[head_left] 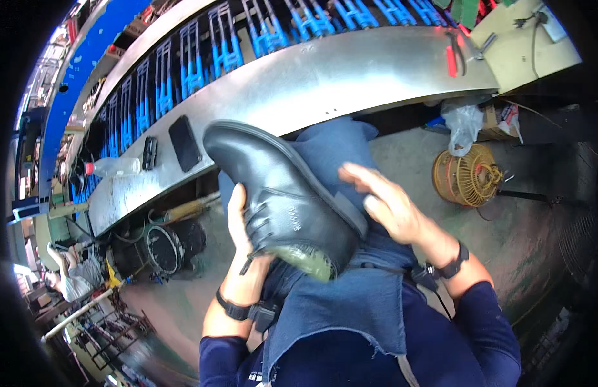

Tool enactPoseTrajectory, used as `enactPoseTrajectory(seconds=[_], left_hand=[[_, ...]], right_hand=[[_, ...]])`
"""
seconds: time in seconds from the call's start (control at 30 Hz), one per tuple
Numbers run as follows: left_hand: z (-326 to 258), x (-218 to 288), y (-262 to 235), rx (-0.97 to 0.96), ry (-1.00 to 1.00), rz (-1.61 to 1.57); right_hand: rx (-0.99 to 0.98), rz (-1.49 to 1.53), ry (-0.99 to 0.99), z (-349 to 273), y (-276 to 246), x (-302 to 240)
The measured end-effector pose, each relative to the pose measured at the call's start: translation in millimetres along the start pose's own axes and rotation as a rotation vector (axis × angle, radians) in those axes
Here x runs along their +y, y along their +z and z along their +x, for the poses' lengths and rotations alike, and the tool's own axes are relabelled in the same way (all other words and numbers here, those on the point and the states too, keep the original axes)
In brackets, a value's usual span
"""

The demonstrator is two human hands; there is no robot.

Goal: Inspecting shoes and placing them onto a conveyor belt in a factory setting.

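Apparently the black leather lace-up shoe (263,161) is well along: its upper looks joined to the sole (304,166) and its laces (259,224) look threaded. A yellow-green insert (306,258) shows in the ankle; whether it belongs there or remains to be removed, this view cannot settle. Toe pointing away, the shoe is tilted, with the steel bench (376,71) beyond it and the blue apron (337,309) on its near side. At the shoe's left, the left hand (239,222) grips it, thumb along the side, other fingers mostly hidden. At its right, the right hand (392,205) is loosely spread, near but seemingly apart.
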State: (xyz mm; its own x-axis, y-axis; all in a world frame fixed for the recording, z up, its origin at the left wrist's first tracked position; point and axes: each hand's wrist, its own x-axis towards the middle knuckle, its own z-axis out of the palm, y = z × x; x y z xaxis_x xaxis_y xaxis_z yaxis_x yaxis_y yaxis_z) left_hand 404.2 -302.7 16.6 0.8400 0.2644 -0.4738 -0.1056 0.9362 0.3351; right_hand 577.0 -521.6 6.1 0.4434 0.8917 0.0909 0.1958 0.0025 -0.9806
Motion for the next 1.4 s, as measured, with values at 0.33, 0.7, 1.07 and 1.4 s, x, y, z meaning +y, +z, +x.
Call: enactPoseTrajectory(seconds=[0.33, 0.7, 1.07, 1.4], left_hand=[[-25.3, -26.5, -50.9, -0.363, 0.261, 2.125], [89.3, -7.8, 7.6, -1.349, 0.863, 2.072], [110.6, -7.0, 14.2, -1.396, 0.758, 1.979], [56.4, -7.4, 33.6, -1.503, 0.825, 2.092]], right_hand=[[0.059, 0.158, 0.298, -75.6, -10.3, 7.7], [0.015, 0.184, 0.190, -38.6, -24.9, 47.3], [0.068, 0.152, 0.149, -21.7, -23.5, 52.9], [0.143, 0.047, 0.037, -60.3, -1.9, 5.6]])
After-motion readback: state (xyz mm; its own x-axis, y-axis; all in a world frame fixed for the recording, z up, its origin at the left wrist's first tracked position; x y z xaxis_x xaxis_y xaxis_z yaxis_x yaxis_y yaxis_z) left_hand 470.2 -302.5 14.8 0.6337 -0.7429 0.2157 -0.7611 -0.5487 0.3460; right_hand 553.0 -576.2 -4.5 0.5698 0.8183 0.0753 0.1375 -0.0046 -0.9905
